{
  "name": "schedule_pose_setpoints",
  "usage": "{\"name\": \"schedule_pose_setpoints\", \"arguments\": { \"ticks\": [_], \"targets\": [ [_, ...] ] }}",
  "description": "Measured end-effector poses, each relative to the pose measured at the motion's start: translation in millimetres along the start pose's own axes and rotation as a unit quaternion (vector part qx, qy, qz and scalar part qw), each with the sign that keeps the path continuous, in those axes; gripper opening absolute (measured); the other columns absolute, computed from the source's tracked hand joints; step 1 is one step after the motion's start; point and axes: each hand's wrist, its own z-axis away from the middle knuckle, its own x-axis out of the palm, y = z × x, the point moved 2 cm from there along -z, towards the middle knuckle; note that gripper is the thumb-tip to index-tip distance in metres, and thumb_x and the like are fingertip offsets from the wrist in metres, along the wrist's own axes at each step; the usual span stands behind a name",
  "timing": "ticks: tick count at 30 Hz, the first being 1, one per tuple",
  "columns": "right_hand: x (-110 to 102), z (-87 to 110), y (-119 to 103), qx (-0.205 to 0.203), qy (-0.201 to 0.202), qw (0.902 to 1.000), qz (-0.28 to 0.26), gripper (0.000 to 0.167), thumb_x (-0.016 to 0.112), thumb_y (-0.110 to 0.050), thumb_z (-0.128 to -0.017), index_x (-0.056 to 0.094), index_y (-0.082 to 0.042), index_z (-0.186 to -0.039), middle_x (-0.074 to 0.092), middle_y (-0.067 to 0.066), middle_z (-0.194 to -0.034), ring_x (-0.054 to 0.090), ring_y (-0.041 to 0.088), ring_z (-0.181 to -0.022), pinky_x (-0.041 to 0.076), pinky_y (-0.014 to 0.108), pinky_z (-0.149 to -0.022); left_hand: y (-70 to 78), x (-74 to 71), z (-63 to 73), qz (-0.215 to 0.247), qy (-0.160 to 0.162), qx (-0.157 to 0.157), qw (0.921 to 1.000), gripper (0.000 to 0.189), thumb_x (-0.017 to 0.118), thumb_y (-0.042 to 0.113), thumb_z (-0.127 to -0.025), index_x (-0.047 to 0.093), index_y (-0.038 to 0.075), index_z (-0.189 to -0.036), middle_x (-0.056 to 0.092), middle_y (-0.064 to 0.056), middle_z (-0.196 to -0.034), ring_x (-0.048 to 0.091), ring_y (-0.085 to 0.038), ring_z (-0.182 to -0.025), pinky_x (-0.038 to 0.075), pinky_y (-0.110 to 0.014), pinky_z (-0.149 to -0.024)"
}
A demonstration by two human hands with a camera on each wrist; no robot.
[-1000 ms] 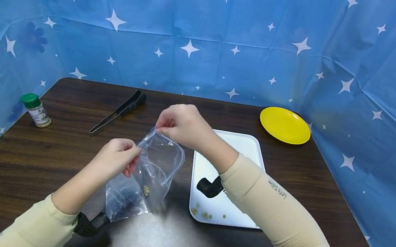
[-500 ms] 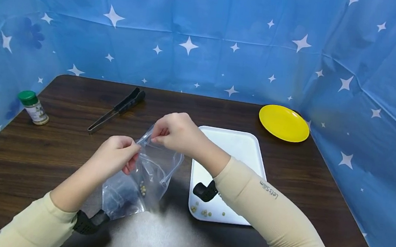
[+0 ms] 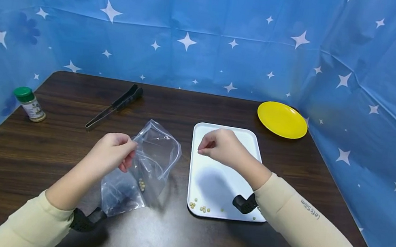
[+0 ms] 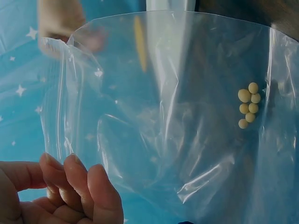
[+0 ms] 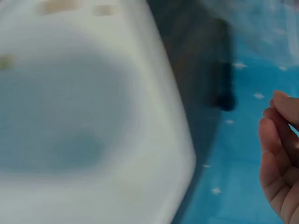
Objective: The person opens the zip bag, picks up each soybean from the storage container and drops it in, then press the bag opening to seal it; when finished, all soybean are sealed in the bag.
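Note:
My left hand (image 3: 112,150) pinches the rim of a clear plastic zip bag (image 3: 159,151), which stands partly upright with its mouth spread. Several pale yellow beans (image 4: 253,108) lie together low inside it. Over a white tray (image 3: 242,136) hovers my right hand (image 3: 222,146), its fingers loosely bent, thumb near the index tip, and nothing visible between them. Along the tray's near edge are several more small round beans (image 3: 203,209). The right wrist view is blurred over the tray.
Black-handled tongs (image 3: 115,106) lie behind the bag. A green-capped spice jar (image 3: 30,104) stands at the far left edge, and a yellow plate (image 3: 282,120) sits at the back right. A starry blue cloth (image 3: 197,62) surrounds the dark wooden table (image 3: 155,241).
My right hand has let go of the bag's rim and moved right, over the tray. The left hand keeps its pinch on the bag, almost in the same place. The head view has shifted slightly.

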Motion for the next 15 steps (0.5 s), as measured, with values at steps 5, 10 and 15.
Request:
{"name": "schedule_pose_setpoints", "arguments": {
  "ticks": [5, 10, 15],
  "targets": [
    [29, 13.1, 15, 0.015, -0.047, 0.9988, 0.003, 0.010, 0.073, -0.007, -0.079, 0.069, -0.012, -0.072, 0.064, -0.004, -0.066, 0.055, 0.009, -0.062, 0.046, 0.023, -0.058, -0.3, -0.8, 1.3, 0.002, 0.003, 0.002, 1.0000, 0.029, 0.044, 0.014, -0.096, 0.052, -0.002, -0.072, 0.052, -0.007, -0.056, 0.054, -0.019, -0.050, 0.052, -0.031, -0.050],
    [53, 23.9, 19, -0.001, -0.078, 0.9969, 0.011, 0.015, 0.074, -0.004, -0.077, 0.067, -0.012, -0.067, 0.060, -0.009, -0.062, 0.053, 0.006, -0.060, 0.045, 0.021, -0.057, -0.9, -0.2, 1.5, 0.003, 0.002, 0.002, 1.0000, 0.029, 0.044, 0.014, -0.096, 0.052, -0.002, -0.072, 0.052, -0.007, -0.056, 0.054, -0.018, -0.050, 0.052, -0.030, -0.049],
    [68, 32.7, 22, -0.008, -0.102, 0.9946, 0.017, 0.018, 0.075, -0.003, -0.075, 0.066, -0.014, -0.063, 0.058, -0.011, -0.059, 0.051, 0.005, -0.058, 0.044, 0.021, -0.056, -0.4, 0.7, 2.2, 0.001, 0.003, 0.000, 1.0000, 0.029, 0.044, 0.014, -0.096, 0.052, -0.002, -0.072, 0.052, -0.006, -0.056, 0.054, -0.019, -0.050, 0.052, -0.031, -0.049]
  ]
}}
